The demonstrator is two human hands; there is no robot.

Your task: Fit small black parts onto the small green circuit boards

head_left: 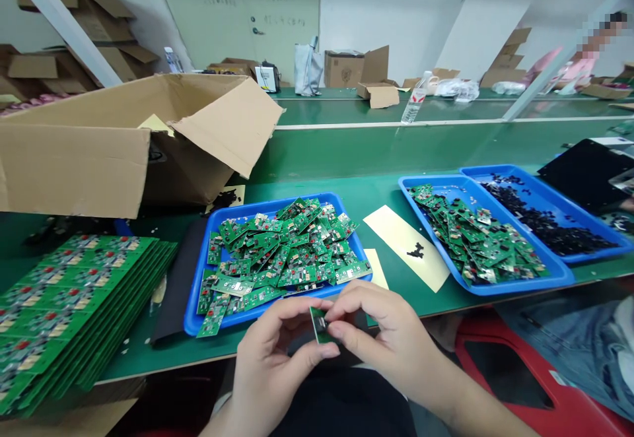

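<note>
A small green circuit board (318, 326) is held upright between my two hands, just in front of a blue tray. My left hand (277, 351) grips its edges between thumb and fingers. The fingertips of my right hand (379, 331) are pinched at a dark part on the board's right face; how much of that part they hold is hidden. The blue tray (191, 302) behind my hands is heaped with similar small boards. To its right, a pale yellow sheet (391, 229) carries a few small black pieces (417, 251).
Stacked green board panels (74, 292) stand at left, below a large open cardboard box (74, 166). At right are a blue tray of boards (559, 275) and one of black parts (614, 250). A water bottle (415, 100) stands behind. A person's jeans (569, 344) show lower right.
</note>
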